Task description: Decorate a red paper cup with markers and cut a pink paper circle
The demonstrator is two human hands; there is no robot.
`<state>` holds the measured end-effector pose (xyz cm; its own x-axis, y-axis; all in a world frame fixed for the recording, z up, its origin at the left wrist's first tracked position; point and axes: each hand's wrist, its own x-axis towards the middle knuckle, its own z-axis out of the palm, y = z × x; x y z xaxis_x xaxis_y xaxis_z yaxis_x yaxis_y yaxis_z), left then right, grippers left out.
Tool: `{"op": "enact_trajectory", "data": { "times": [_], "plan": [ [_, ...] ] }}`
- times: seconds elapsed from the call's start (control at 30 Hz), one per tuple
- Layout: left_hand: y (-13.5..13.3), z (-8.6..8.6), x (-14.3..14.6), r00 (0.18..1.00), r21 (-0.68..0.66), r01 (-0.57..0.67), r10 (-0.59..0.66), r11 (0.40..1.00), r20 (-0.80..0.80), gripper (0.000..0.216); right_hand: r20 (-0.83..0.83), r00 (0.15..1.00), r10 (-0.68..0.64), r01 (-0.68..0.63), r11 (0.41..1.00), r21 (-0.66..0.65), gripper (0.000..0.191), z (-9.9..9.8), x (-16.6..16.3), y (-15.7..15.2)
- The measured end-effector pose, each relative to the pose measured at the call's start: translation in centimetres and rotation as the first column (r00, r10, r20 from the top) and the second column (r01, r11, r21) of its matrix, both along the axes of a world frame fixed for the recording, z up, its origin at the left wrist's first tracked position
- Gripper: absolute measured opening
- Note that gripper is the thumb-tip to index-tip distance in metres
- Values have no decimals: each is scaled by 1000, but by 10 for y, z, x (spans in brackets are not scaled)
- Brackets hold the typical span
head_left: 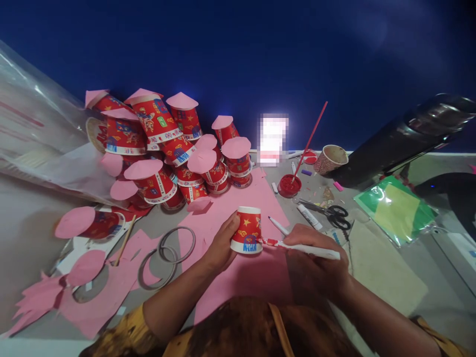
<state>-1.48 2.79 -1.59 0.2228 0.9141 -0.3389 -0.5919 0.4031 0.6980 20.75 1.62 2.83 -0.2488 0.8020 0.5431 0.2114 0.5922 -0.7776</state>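
My left hand [220, 244] grips an upside-down red paper cup [247, 229] that stands on a pink paper sheet [238, 270]. Its fingers wrap the cup's left side. My right hand [310, 255] is closed on a white paintbrush [308, 249] whose red-stained tip touches the cup's lower rim. A white marker [278, 226] lies just behind the brush, on the pink sheet's edge.
A pile of red cups with pink cone tops [174, 148] fills the back left. Nearby lie two metal rings [167, 255], pink scraps [85, 267], a red paint lid with a stick [289, 185], scissors [330, 212], a paper cup [330, 158], a bag of green paper [396, 208].
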Motion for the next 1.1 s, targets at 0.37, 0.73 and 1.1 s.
{"op": "enact_trajectory", "data": {
  "times": [0.37,0.73,1.1],
  "plan": [
    [-1,-2,-1,999,-7,41,-41,999,-8,59,0,998,70,-70,998,11,7,3,-4,4],
    [0,-3,0,1000,6,4,-4,1000,-18,54,-18,999,40,-39,999,21,13,1,-2,4],
    [-2,-1,1,999,37,13,-12,999,-39,52,-5,999,41,-41,998,45,16,3,-3,4]
  ]
}}
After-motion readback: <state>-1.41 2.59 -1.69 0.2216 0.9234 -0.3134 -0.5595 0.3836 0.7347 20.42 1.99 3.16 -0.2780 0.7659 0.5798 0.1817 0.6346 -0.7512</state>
